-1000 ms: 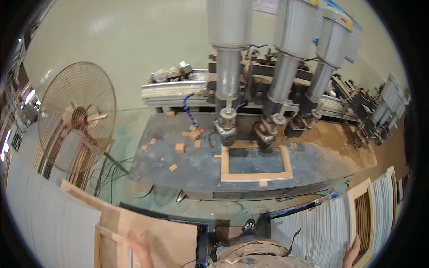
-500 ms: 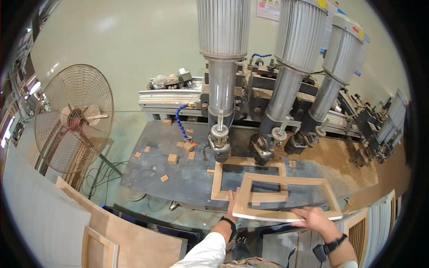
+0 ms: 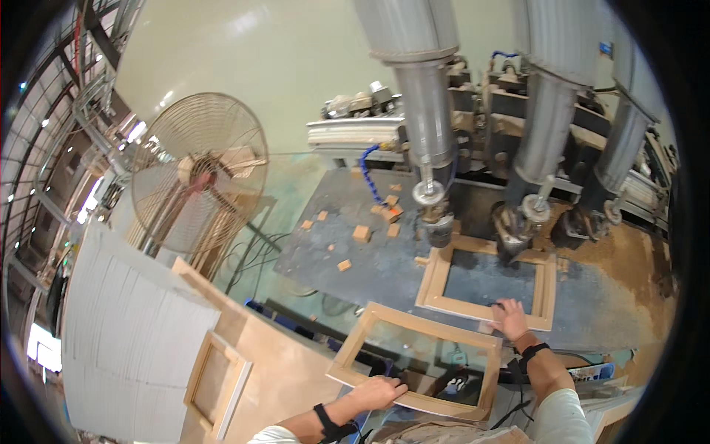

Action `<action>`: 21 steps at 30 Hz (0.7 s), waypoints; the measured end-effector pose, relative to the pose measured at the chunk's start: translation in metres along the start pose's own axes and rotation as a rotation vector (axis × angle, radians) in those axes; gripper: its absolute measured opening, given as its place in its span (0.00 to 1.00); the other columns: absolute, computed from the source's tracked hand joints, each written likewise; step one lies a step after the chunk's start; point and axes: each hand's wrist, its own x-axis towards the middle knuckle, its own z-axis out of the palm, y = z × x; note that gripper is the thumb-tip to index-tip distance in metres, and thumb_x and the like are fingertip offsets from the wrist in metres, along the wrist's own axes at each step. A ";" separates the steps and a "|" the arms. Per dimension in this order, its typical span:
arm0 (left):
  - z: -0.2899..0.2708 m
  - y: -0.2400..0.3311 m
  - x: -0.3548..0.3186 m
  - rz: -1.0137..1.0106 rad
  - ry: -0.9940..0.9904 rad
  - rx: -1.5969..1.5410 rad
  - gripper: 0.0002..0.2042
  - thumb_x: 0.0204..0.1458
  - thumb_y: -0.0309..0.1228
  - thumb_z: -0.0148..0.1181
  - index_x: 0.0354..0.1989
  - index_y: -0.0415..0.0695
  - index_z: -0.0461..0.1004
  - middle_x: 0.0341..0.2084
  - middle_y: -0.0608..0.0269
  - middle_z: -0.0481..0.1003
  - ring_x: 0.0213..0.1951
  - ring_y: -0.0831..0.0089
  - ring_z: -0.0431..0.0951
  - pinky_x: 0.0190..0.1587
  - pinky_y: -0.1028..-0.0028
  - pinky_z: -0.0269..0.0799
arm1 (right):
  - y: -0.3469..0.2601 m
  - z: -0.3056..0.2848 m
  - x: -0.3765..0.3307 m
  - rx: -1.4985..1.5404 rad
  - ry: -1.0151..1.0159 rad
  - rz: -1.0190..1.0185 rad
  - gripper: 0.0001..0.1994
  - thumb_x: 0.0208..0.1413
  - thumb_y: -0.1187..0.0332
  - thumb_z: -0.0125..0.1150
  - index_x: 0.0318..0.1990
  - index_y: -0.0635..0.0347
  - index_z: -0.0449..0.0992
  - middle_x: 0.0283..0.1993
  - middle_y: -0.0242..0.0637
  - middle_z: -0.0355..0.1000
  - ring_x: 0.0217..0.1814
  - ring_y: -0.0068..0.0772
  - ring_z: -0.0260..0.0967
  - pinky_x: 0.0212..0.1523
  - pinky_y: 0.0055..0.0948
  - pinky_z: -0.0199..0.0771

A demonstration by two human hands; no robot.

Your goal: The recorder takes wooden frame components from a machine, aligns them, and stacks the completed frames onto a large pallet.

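Observation:
My left hand is closed on the near rail of a wooden frame, a rectangle with an open middle. This frame hangs tilted in front of the machine table, and the floor shows through it. On the table lies a second wooden frame, its far side under the machine heads. My right hand has its fingers curled over that frame's near rail; the thumb side is near the corner of the first frame. Black bands circle both wrists.
Large grey motors with metal heads stand over the dark table. Small wood blocks and sawdust lie on it. At left are a caged fan, a stack of pale panels and another frame on a board.
The first frame has moved off the table, left and toward me, with my left hand now on its near rail. My right hand has left it for the second frame. The view has swung left.

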 end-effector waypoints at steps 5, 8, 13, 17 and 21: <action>-0.022 0.009 -0.139 -0.415 0.098 -0.014 0.19 0.38 0.32 0.63 0.41 0.45 0.69 0.27 0.56 0.70 0.30 0.54 0.75 0.32 0.60 0.72 | -0.001 0.042 0.006 0.015 0.047 -0.014 0.26 0.32 0.60 0.70 0.43 0.59 0.73 0.52 0.39 0.66 0.57 0.45 0.58 0.54 0.44 0.57; -0.001 0.012 -0.228 -0.650 0.321 0.079 0.19 0.39 0.35 0.64 0.42 0.46 0.70 0.26 0.57 0.71 0.27 0.56 0.75 0.29 0.61 0.72 | -0.006 0.039 0.005 0.014 0.016 0.072 0.27 0.34 0.63 0.70 0.46 0.62 0.72 0.55 0.43 0.65 0.60 0.50 0.56 0.57 0.47 0.55; 0.057 0.004 -0.361 -1.145 0.626 0.323 0.21 0.41 0.47 0.67 0.40 0.46 0.74 0.23 0.57 0.72 0.25 0.58 0.75 0.27 0.62 0.71 | -0.020 0.052 0.004 -0.060 -0.062 0.282 0.32 0.38 0.65 0.69 0.55 0.60 0.67 0.61 0.45 0.60 0.63 0.51 0.54 0.59 0.48 0.54; 0.090 -0.024 -0.442 -1.452 0.676 0.377 0.25 0.43 0.57 0.61 0.37 0.47 0.76 0.22 0.58 0.73 0.25 0.59 0.76 0.26 0.62 0.71 | -0.040 0.044 0.013 -0.062 -0.157 0.380 0.34 0.38 0.66 0.70 0.58 0.58 0.66 0.59 0.45 0.62 0.61 0.50 0.56 0.58 0.46 0.58; 0.125 -0.060 -0.493 -1.580 0.619 0.304 0.28 0.45 0.63 0.54 0.39 0.49 0.75 0.23 0.60 0.74 0.25 0.57 0.77 0.26 0.61 0.71 | -0.058 0.029 0.005 0.080 -0.212 0.253 0.27 0.36 0.69 0.69 0.49 0.61 0.72 0.49 0.46 0.69 0.53 0.51 0.62 0.54 0.43 0.63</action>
